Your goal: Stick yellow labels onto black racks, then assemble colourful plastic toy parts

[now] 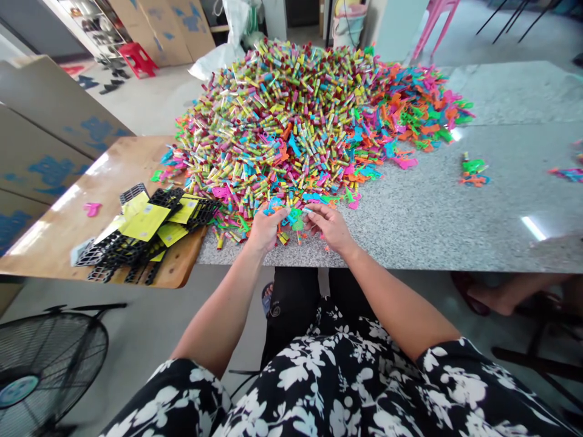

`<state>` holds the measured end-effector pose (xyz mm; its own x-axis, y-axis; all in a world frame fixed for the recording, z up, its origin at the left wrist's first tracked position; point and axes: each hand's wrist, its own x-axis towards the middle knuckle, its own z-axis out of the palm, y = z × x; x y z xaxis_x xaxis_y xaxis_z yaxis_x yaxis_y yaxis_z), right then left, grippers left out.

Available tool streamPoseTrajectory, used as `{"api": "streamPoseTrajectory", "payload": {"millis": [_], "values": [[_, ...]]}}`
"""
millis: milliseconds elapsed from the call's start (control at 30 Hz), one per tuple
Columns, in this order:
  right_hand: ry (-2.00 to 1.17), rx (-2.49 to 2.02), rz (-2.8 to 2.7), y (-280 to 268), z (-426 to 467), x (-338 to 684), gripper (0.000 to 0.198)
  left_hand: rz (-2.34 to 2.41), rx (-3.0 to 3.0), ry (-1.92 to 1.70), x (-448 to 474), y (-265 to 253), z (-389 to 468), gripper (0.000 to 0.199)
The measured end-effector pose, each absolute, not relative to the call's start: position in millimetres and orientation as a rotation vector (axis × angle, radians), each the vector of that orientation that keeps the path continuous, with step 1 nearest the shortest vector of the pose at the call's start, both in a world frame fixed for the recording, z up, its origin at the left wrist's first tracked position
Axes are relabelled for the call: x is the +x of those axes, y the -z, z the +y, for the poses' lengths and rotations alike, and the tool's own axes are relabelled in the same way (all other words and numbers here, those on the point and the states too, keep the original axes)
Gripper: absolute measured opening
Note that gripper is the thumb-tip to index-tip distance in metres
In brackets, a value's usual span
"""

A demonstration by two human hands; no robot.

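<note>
A bright green plastic piece, flat and thin like a toy gun (pixel 297 218), sits between my hands, low over the near edge of the table; I cannot tell which hand bears it. My left hand (pixel 263 232) is closed, the thumb pressed over some bright blue plastic pieces (pixel 274 204). My right hand (pixel 334 230) is narrow, thumb and forefinger nipping a small pale-coloured piece (pixel 308 210), its shape too small to make out.

Just beyond my fingers rises a big mound of short, multicoloured tubes with dark red ends (pixel 273 109). On its right it runs into a heap of pink, orange, green and blue toy-gun-shaped pieces (pixel 416 112). All this lies mostly on a speckled grey stone tabletop (pixel 437 230), where a little green and orange cluster of pieces (pixel 474 173) rests well apart on the right.

To my left, on a glossy brown wooden board (pixel 50 233), lie stacked black plastic lattice frames (pixel 116 250) with yellow cards (pixel 146 223) on and among them, and a lone pink plastic piece (pixel 92 209). Below stands a round black fan (pixel 50 340); behind are tall brown cardboard boxes (pixel 59 106) and a red plastic stool (pixel 138 59).
</note>
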<state>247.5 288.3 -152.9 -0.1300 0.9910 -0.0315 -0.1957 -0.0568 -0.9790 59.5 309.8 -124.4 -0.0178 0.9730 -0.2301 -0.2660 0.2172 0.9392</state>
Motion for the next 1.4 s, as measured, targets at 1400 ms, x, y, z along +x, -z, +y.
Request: {"api": "streamPoseTrajectory", "payload": {"millis": [1400], "values": [[-1.324, -1.189, -1.187, 153.0, 264.3, 271.1, 0.033, 1.185, 0.765, -1.182, 88.6, 137.5, 295.9, 0.042]]}}
